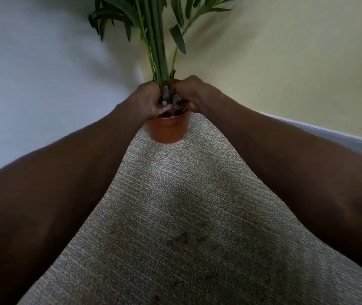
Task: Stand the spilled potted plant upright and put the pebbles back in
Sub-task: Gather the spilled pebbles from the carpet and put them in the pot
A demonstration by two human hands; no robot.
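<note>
An orange-brown plastic pot (168,129) stands upright on the carpet near the wall corner. Green stems and leaves of the plant (157,40) rise straight out of it. My left hand (148,101) and my right hand (192,93) are cupped over the pot's mouth on either side of the stems, fingers curled in. Dark pebbles (171,105) show between my fingers and in the top of the pot. A few dark pebbles (184,236) lie scattered on the carpet closer to me; the picture is blurred there.
A grey woven carpet (175,205) covers the floor. A white wall (43,73) is at the left and a pale yellow wall (296,62) at the right, with a white skirting board (329,132) along its foot.
</note>
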